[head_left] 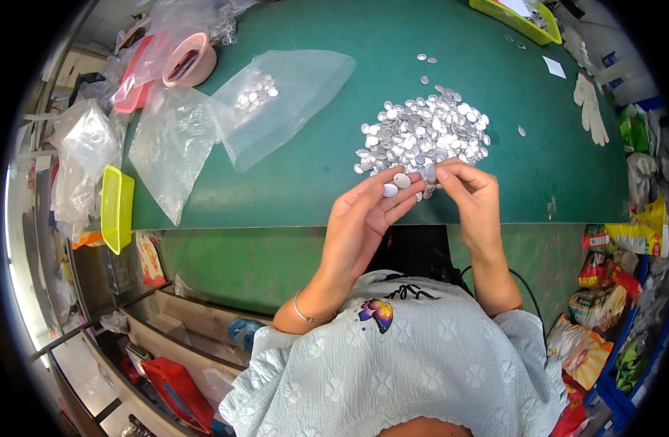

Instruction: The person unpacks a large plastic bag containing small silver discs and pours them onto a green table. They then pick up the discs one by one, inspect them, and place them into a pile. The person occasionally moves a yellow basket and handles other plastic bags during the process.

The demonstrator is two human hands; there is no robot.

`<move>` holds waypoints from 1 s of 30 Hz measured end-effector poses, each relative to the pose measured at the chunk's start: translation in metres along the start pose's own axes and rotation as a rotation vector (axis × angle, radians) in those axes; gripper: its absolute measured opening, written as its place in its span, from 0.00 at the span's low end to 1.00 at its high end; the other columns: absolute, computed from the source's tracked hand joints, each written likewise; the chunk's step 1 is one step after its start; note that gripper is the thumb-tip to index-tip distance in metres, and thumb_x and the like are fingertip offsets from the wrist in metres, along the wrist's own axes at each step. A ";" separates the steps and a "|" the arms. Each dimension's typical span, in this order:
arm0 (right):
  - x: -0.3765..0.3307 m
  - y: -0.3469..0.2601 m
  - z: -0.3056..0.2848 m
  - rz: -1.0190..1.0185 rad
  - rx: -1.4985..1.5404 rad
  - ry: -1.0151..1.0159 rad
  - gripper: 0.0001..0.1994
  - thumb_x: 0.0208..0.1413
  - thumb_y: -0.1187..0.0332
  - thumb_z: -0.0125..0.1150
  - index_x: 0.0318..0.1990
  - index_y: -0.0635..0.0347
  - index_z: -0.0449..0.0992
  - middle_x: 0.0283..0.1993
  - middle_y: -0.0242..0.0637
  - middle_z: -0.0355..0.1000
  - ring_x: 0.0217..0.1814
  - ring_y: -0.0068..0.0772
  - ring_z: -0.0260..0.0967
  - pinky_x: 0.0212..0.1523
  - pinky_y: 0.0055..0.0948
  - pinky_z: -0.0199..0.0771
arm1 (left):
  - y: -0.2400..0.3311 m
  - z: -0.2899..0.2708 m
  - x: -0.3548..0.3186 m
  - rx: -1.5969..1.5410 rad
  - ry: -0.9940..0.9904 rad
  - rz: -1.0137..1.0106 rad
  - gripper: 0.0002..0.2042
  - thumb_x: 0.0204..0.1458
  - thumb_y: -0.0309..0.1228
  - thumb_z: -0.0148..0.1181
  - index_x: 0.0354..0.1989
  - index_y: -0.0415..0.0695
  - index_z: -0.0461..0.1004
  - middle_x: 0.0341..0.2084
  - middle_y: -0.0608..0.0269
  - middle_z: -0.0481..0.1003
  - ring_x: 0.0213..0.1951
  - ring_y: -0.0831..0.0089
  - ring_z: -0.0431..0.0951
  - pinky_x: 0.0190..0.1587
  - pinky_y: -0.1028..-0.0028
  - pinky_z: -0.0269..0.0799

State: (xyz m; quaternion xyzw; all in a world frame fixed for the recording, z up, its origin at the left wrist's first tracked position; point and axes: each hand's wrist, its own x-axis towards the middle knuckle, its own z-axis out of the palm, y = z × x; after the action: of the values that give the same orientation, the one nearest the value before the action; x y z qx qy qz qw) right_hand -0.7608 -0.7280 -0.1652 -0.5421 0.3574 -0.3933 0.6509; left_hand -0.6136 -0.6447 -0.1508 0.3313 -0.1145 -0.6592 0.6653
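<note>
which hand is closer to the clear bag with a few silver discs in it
Left. The left hand lies just right of and below the clear bag; the right hand is farther right, at the disc pile.

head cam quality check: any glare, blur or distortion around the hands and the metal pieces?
Head view: strong fisheye, the green table edge bows and a black rim frames the corners. Even light, soft shadows. The pile of silver discs glints, and the clear bags show white sheen. Left hand and right hand look sharp; clutter near the rim is squeezed and softer.
</note>
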 end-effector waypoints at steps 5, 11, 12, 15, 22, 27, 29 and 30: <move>0.004 0.002 0.000 0.006 0.038 0.001 0.04 0.51 0.77 0.54 0.31 0.70 0.74 0.30 0.32 0.70 0.33 0.17 0.64 0.35 0.16 0.62 | 0.005 -0.003 -0.002 -0.010 -0.026 0.001 0.17 0.55 0.24 0.40 0.51 0.26 0.59 0.49 0.38 0.63 0.54 0.51 0.63 0.56 0.64 0.60; 0.009 0.005 0.001 0.036 0.013 0.020 0.04 0.50 0.76 0.56 0.32 0.69 0.75 0.32 0.31 0.71 0.33 0.16 0.65 0.35 0.16 0.64 | 0.009 -0.007 -0.001 -0.057 -0.029 -0.007 0.18 0.54 0.23 0.40 0.51 0.25 0.58 0.50 0.38 0.63 0.55 0.50 0.62 0.57 0.63 0.59; 0.010 0.003 0.002 0.049 0.018 0.031 0.04 0.50 0.76 0.57 0.32 0.69 0.75 0.32 0.31 0.71 0.33 0.16 0.65 0.35 0.16 0.65 | 0.010 -0.007 0.000 -0.067 -0.029 -0.006 0.18 0.53 0.23 0.40 0.51 0.25 0.58 0.50 0.37 0.63 0.55 0.49 0.62 0.57 0.63 0.59; 0.017 0.002 0.001 0.067 0.023 0.040 0.05 0.49 0.77 0.58 0.33 0.69 0.75 0.32 0.31 0.72 0.33 0.16 0.66 0.35 0.16 0.65 | 0.012 -0.010 0.002 -0.095 -0.032 0.002 0.18 0.52 0.22 0.39 0.51 0.25 0.58 0.50 0.37 0.62 0.55 0.49 0.62 0.57 0.62 0.58; 0.032 -0.004 0.003 0.063 0.009 -0.005 0.05 0.49 0.76 0.58 0.33 0.67 0.74 0.32 0.31 0.72 0.34 0.16 0.66 0.36 0.16 0.64 | 0.023 -0.014 0.002 -0.103 -0.091 0.040 0.19 0.51 0.21 0.41 0.52 0.26 0.58 0.49 0.38 0.63 0.55 0.50 0.62 0.58 0.64 0.58; 0.027 -0.003 0.003 0.014 -0.001 0.003 0.02 0.50 0.76 0.57 0.31 0.65 0.72 0.29 0.30 0.70 0.32 0.17 0.65 0.34 0.16 0.62 | 0.058 -0.015 0.005 0.088 -0.204 0.079 0.19 0.53 0.23 0.45 0.53 0.27 0.58 0.49 0.40 0.64 0.53 0.56 0.65 0.55 0.68 0.63; 0.025 -0.008 0.009 0.006 0.062 -0.014 0.02 0.50 0.77 0.56 0.32 0.65 0.72 0.29 0.31 0.70 0.32 0.19 0.66 0.35 0.18 0.63 | 0.072 -0.015 0.005 0.147 -0.264 0.110 0.20 0.52 0.22 0.46 0.53 0.27 0.58 0.49 0.38 0.64 0.53 0.54 0.66 0.54 0.68 0.63; 0.024 -0.009 0.011 -0.009 0.075 -0.026 0.02 0.50 0.77 0.56 0.32 0.66 0.71 0.30 0.31 0.70 0.32 0.19 0.66 0.36 0.19 0.64 | 0.080 -0.013 0.003 0.170 -0.281 0.123 0.19 0.52 0.22 0.46 0.53 0.27 0.58 0.48 0.37 0.64 0.52 0.54 0.66 0.53 0.69 0.65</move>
State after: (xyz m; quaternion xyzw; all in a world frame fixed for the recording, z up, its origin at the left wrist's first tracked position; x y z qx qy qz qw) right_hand -0.7420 -0.7456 -0.1551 -0.5240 0.3316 -0.4024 0.6735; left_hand -0.5412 -0.6511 -0.1140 0.2832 -0.2818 -0.6449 0.6515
